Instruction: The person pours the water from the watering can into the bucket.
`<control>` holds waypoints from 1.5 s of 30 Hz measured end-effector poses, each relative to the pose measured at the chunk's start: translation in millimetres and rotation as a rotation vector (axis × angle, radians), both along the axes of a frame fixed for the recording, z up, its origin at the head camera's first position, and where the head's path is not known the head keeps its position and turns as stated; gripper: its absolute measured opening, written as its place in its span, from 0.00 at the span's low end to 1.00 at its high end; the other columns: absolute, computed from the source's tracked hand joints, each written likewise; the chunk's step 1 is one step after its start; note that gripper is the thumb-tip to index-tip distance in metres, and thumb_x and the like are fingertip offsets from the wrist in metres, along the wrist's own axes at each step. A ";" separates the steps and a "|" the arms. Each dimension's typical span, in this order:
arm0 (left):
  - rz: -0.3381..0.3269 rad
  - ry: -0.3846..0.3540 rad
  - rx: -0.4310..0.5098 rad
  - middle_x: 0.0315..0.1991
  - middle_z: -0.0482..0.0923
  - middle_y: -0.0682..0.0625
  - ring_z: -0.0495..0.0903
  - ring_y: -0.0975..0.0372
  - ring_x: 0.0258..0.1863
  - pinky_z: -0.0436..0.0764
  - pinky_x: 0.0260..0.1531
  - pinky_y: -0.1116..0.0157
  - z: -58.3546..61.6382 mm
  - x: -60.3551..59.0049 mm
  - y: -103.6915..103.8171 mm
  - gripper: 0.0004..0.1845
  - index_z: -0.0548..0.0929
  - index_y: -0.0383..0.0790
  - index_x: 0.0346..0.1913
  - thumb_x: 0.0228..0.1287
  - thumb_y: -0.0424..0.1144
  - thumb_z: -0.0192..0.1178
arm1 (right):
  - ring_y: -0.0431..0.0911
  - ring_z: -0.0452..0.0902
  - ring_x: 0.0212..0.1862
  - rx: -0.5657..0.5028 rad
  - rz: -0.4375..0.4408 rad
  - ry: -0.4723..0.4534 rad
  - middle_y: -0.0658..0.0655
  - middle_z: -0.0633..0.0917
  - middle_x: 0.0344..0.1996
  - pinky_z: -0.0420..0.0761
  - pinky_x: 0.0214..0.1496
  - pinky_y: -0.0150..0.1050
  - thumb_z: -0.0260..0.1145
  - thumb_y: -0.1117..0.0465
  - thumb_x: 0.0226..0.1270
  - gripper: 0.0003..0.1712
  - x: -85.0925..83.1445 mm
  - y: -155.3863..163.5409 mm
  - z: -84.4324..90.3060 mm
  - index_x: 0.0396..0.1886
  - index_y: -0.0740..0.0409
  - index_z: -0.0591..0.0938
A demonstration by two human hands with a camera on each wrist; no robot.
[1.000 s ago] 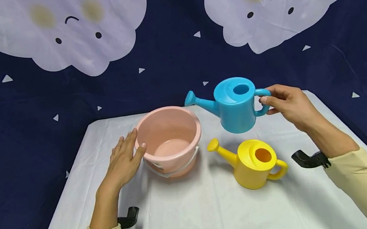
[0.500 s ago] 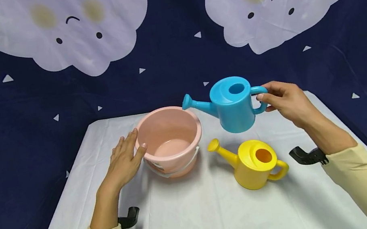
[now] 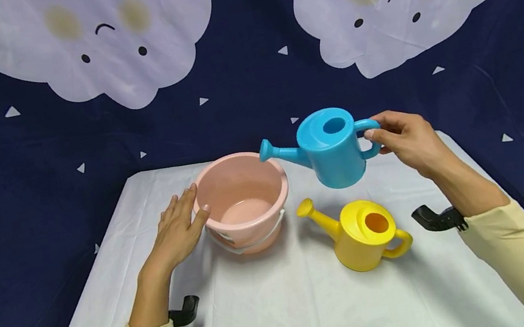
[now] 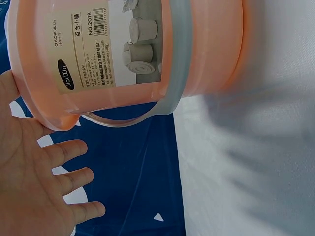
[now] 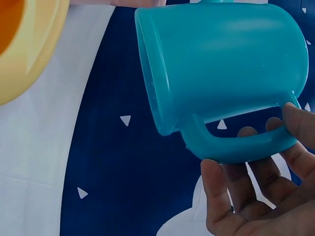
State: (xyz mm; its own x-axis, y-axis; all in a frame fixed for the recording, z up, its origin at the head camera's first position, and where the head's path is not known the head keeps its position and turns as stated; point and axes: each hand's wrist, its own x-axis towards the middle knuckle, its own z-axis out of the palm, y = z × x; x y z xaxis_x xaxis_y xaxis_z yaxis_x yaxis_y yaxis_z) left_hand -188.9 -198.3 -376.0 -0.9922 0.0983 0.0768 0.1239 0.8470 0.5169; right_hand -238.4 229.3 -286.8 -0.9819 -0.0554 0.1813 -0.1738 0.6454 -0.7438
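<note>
My right hand (image 3: 408,143) grips the handle of a blue watering can (image 3: 332,148), which hangs above the table. The can's spout overlaps the right rim of a pink bucket (image 3: 248,225) in the head view. Several fingers curl round the handle (image 5: 241,147) in the right wrist view. My left hand (image 3: 176,231) has straight, spread fingers at the bucket's left rim. A label (image 4: 83,46) and a pale carrying handle (image 4: 178,54) show on the bucket in the left wrist view. Below the blue can, a yellow watering can (image 3: 363,235) stands on the table, spout toward the bucket.
A white cloth covers the table (image 3: 268,320). Right behind the table's far edge hangs a dark blue backdrop (image 3: 251,101) with clouds and small white triangles. Black wrist mounts (image 3: 439,219) stick out inward from both cuffs.
My right hand has moved slightly left and up with the blue watering can, and its spout has dipped toward the bucket's rim. The left hand, bucket and yellow can look unmoved.
</note>
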 end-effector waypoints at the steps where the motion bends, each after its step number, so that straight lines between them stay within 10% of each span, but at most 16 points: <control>1: 0.000 -0.001 0.001 0.77 0.42 0.43 0.36 0.43 0.76 0.37 0.67 0.35 -0.3 0.0 0.0 0.37 0.42 0.53 0.76 0.70 0.64 0.34 | 0.44 0.78 0.43 0.000 0.000 -0.002 0.53 0.81 0.48 0.80 0.47 0.36 0.57 0.39 0.65 0.28 0.1 -0.5 0.7 0.54 0.52 0.77; 45: 0.000 -0.002 -0.013 0.77 0.41 0.42 0.36 0.42 0.75 0.37 0.68 0.36 0.2 -0.2 -0.6 0.37 0.42 0.52 0.76 0.71 0.63 0.34 | 0.51 0.77 0.46 0.111 0.009 0.080 0.62 0.81 0.47 0.74 0.44 0.40 0.55 0.41 0.68 0.27 -4.3 -12.4 25.7 0.57 0.54 0.76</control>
